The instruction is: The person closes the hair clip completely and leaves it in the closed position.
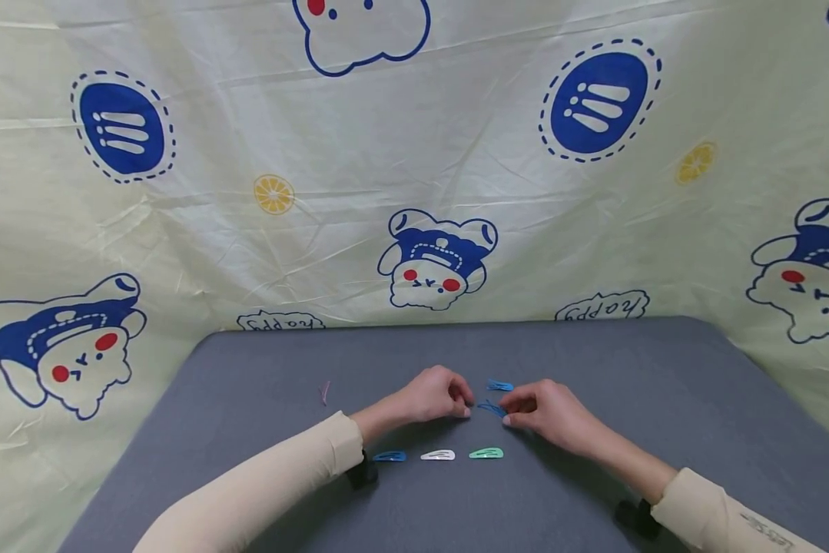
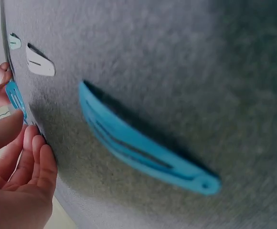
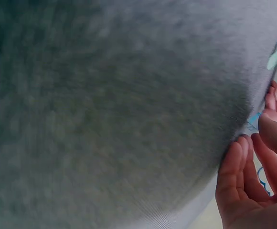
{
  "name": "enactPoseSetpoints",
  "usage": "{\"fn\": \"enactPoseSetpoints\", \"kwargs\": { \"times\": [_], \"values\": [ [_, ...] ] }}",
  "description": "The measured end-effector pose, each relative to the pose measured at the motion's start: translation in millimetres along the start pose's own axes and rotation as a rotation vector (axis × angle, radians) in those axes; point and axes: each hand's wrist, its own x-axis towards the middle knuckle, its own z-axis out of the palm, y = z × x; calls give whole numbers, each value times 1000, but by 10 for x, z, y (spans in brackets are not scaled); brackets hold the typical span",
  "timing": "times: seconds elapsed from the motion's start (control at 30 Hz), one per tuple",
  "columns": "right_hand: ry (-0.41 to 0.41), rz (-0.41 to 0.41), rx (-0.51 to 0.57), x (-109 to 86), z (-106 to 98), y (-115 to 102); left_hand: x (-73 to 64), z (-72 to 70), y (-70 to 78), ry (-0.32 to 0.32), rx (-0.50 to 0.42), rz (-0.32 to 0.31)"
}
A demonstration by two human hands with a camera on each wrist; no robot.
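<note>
Thin blue strands beside a blue hair clip [image 1: 493, 409] lie between the two hands on the grey table. My right hand [image 1: 551, 415] pinches the clip's near end with thumb and fingertips; the exact contact is partly hidden. Opposite it, my left hand [image 1: 436, 395] rests low with loosely bent fingers and holds nothing visible. Just behind the clip sits a second blue hair clip [image 1: 501, 385], also with thin strands. In front of the hands runs a row of snap hair clips: blue [image 2: 143, 143], white [image 1: 438, 455] and green [image 1: 486, 453].
A thin pink strand [image 1: 325, 393] lies on the grey tabletop [image 1: 262, 369] left of the hands. Behind the table hangs a pale printed cloth [image 1: 331, 138]. Dark wrist cameras sit under both cuffs; the left one [image 1: 363, 470] is close to the blue clip of the row.
</note>
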Motion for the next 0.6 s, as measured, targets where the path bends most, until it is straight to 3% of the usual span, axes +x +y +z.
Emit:
{"fn": "enactPoseSetpoints", "kwargs": {
  "times": [0.2,0.6],
  "values": [
    [5,27,6,66,36,37,45,-36,-24,-6,-27,1],
    [22,-2,-41,141,64,51,24,-50,-91,-45,-97,8]
  ]
}}
